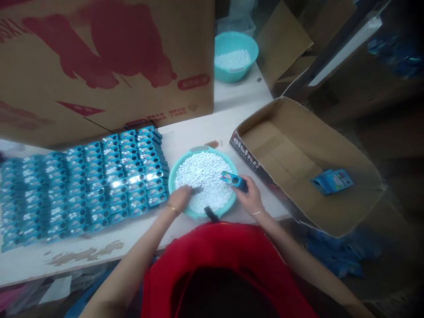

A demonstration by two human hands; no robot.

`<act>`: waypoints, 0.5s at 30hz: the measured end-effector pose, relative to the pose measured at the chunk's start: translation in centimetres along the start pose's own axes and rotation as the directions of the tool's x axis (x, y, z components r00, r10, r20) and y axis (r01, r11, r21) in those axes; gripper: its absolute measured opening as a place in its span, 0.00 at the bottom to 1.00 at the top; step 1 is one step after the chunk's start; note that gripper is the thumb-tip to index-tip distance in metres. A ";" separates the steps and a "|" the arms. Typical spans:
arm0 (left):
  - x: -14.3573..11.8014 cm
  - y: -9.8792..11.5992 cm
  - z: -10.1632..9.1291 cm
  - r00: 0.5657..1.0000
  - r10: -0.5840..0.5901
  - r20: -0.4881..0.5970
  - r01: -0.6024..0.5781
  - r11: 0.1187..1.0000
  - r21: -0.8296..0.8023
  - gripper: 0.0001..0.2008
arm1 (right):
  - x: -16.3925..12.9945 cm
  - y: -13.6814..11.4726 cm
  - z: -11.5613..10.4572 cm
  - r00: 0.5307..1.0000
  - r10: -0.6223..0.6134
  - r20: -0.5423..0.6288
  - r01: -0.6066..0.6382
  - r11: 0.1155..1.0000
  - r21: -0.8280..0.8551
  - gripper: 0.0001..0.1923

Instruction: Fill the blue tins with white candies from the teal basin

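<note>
White pellets [203,170] fill a turquoise basin [171,182]. At its eight o'clock, a person's left hand [180,198] grips a blurred grey tool [198,190]; at three, the right hand [251,197] grasps a small blue box [232,179] above the rim. Stacked blue packs [109,185] stand at nine o'clock.

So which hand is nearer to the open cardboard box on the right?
Right. The right hand holds a blue packet at the right rim of the near basin, left of the open cardboard box; the left hand is farther off, at the basin's left.
</note>
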State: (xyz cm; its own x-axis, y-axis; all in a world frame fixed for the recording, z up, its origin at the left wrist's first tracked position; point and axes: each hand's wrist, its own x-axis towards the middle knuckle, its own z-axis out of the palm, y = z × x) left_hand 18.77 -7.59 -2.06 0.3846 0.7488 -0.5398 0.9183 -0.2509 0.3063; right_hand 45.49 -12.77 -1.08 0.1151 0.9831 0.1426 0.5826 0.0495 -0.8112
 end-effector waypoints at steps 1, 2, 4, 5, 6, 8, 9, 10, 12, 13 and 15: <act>1.0 0.5 1.7 1.000 0.018 -0.008 -0.019 0.999 -0.042 0.09 | 0.0 0.0 -0.3 1.000 0.020 -0.011 -0.020 1.000 0.001 0.17; 2.0 1.2 3.2 0.999 0.033 -0.024 -0.035 0.996 -0.083 0.10 | 0.0 0.1 -0.5 0.999 0.033 -0.023 -0.033 0.999 0.004 0.17; 3.4 2.7 5.2 0.997 0.053 -0.065 -0.063 0.985 -0.161 0.12 | 0.0 0.0 -0.8 0.998 0.046 -0.050 -0.045 0.999 0.018 0.17; 3.9 3.2 5.6 0.995 0.061 -0.084 -0.077 0.978 -0.195 0.12 | 0.0 0.0 -0.9 0.997 0.053 -0.062 -0.051 0.998 0.026 0.17; 4.1 3.4 5.7 0.992 0.072 -0.100 -0.093 0.969 -0.227 0.12 | -0.1 0.0 -0.9 0.996 0.061 -0.069 -0.059 0.998 0.033 0.17; 3.8 3.1 5.1 0.987 0.102 -0.124 -0.133 0.950 -0.281 0.12 | -0.2 0.0 -1.0 0.994 0.076 -0.074 -0.073 0.997 0.039 0.18; 3.3 2.7 4.4 0.984 0.119 -0.134 -0.155 0.940 -0.303 0.12 | -0.3 0.0 -1.0 0.994 0.079 -0.075 -0.076 0.996 0.038 0.18; 2.6 2.2 3.5 0.980 0.136 -0.146 -0.177 0.931 -0.320 0.12 | -0.4 0.0 -1.0 0.994 0.077 -0.072 -0.075 0.997 0.034 0.18; 0.9 1.2 1.2 0.971 0.166 -0.173 -0.217 0.914 -0.342 0.13 | -0.4 0.0 -0.9 0.996 0.059 -0.065 -0.058 0.998 0.016 0.18; 0.0 0.9 0.0 0.965 0.180 -0.188 -0.237 0.907 -0.349 0.13 | -0.4 0.0 -0.8 0.997 0.041 -0.060 -0.041 0.999 0.003 0.17; -1.7 0.6 -2.6 0.950 0.226 -0.213 -0.290 0.892 -0.346 0.12 | -0.4 0.0 -0.4 0.999 -0.013 -0.029 0.012 1.000 -0.024 0.17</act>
State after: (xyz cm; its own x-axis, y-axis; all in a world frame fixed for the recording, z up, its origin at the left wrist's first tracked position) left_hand 18.38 -7.44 1.11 0.5535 0.7856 -0.2767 0.6755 -0.2291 0.7008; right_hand 45.76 -13.20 -0.84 0.1307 0.9768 0.1697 0.6035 0.0574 -0.7953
